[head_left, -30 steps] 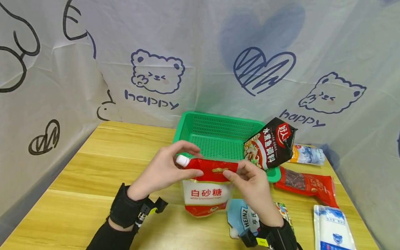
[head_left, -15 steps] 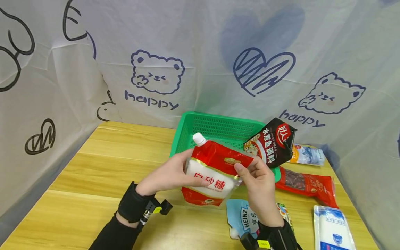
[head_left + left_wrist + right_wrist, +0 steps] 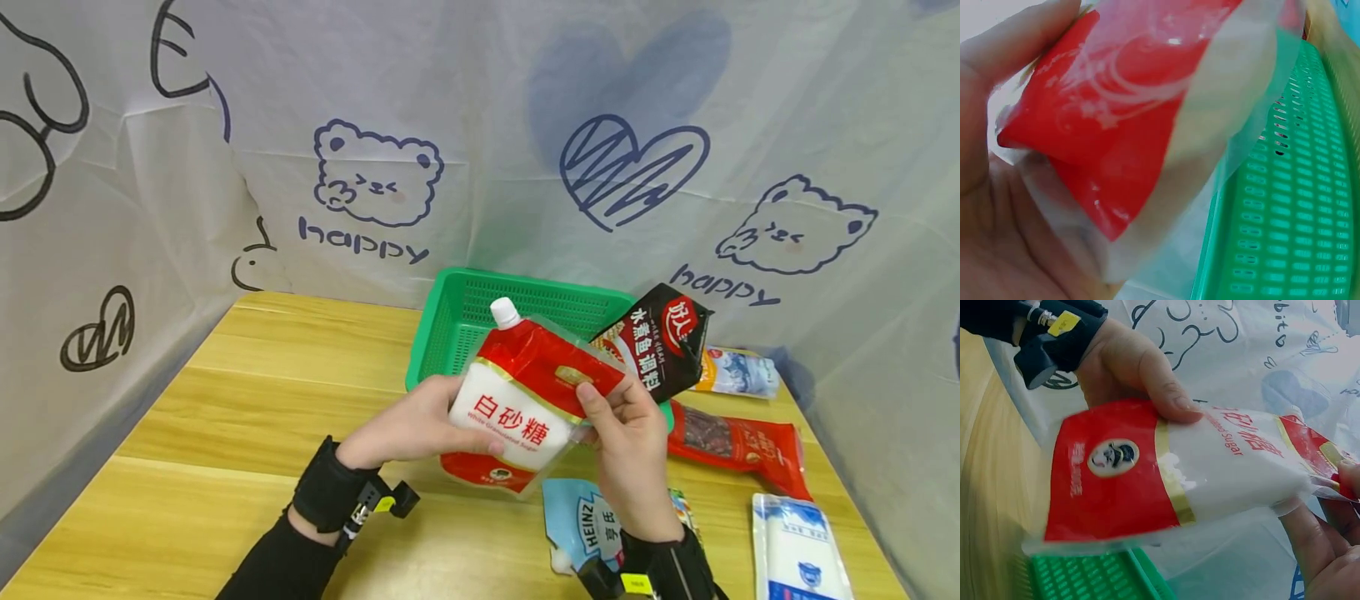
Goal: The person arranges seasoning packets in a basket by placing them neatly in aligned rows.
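Observation:
A red and white pouch of white granulated sugar [image 3: 517, 408] with a white screw cap [image 3: 505, 312] is held tilted above the table, in front of the green basket. My left hand [image 3: 412, 423] grips its left side, thumb across the front and the other fingers behind. At the upper right edge, my right hand [image 3: 630, 450] pinches the pouch between thumb and fingers. The right wrist view shows the pouch's red lower end [image 3: 1110, 472] and the left thumb on its front. In the left wrist view, the pouch [image 3: 1122, 100] lies against the palm.
The green basket [image 3: 431, 333] stands behind the pouch, a black seasoning packet [image 3: 663, 342] leaning over its right end. Rightward lie a yellow and blue packet [image 3: 738, 372], a red packet [image 3: 742, 446] and a white and blue bag [image 3: 801, 546]. A Heinz pouch [image 3: 581, 521] lies by the right wrist.
The sugar pouch has risen and tilted, its cap swinging up and to the right. My left hand has shifted from near the cap down to the pouch's left side; the right hand keeps its pinch.

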`<state>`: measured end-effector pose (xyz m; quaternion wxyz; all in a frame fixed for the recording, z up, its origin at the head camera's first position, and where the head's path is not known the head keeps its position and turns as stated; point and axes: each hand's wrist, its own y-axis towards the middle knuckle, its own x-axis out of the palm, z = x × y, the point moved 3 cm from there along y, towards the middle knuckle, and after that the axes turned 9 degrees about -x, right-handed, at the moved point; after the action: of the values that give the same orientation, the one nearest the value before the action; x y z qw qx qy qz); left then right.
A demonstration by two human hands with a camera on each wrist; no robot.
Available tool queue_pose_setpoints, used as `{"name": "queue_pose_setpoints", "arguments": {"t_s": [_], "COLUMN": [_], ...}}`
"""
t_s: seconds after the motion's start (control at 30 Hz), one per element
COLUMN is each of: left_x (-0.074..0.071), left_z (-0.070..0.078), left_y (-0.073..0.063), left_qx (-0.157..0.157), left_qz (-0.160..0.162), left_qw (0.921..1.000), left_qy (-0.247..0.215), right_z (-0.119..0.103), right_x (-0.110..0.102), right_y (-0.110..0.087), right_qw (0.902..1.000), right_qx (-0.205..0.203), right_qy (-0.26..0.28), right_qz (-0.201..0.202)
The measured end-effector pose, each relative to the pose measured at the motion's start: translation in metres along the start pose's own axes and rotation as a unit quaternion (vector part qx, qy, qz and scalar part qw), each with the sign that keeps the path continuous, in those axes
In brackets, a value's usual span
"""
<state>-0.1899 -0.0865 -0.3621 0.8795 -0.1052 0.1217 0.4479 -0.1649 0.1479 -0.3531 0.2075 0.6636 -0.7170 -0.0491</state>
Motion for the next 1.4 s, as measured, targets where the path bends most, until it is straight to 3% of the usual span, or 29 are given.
{"name": "queue_pose_setpoints", "arguments": {"t_s": [0.33, 0.5, 0.6, 0.8, 0.97, 1.13, 1.23, 1.4], "left_x": [-0.002, -0.003, -0.003, 0.000, 0.004, 0.009, 0.010, 0.010], "left_z": [0.003, 0.005, 0.005, 0.000, -0.003, -0.004, -0.004, -0.005], "left_y": [-0.004, -0.008, -0.009, -0.007, -0.004, -0.002, -0.001, 0.000], "left_qx": [-0.016, -0.027, -0.035, -0.048, -0.045, -0.042, -0.043, -0.045], "left_qz": [0.010, 0.002, -0.003, -0.023, -0.031, -0.032, -0.032, -0.032], "left_qw": [0.9997, 0.9987, 0.9967, 0.9911, 0.9882, 0.9868, 0.9868, 0.9879], "left_qy": [0.013, 0.043, 0.073, 0.122, 0.143, 0.154, 0.153, 0.145], "right_z": [-0.007, -0.013, -0.016, -0.016, -0.011, -0.006, -0.005, -0.005], "right_x": [-0.015, -0.025, -0.029, -0.028, -0.025, -0.024, -0.023, -0.022], "right_y": [0.009, 0.015, 0.016, 0.017, 0.015, 0.015, 0.014, 0.013], "right_qw": [0.9955, 0.9912, 0.9866, 0.9638, 0.9432, 0.9258, 0.9252, 0.9327], "right_qx": [-0.008, -0.025, -0.014, 0.023, 0.067, 0.068, 0.062, 0.057], "right_qy": [-0.064, -0.075, -0.100, -0.188, -0.223, -0.238, -0.244, -0.250], "right_qz": [-0.070, -0.106, -0.128, -0.188, -0.237, -0.285, -0.284, -0.254]}}
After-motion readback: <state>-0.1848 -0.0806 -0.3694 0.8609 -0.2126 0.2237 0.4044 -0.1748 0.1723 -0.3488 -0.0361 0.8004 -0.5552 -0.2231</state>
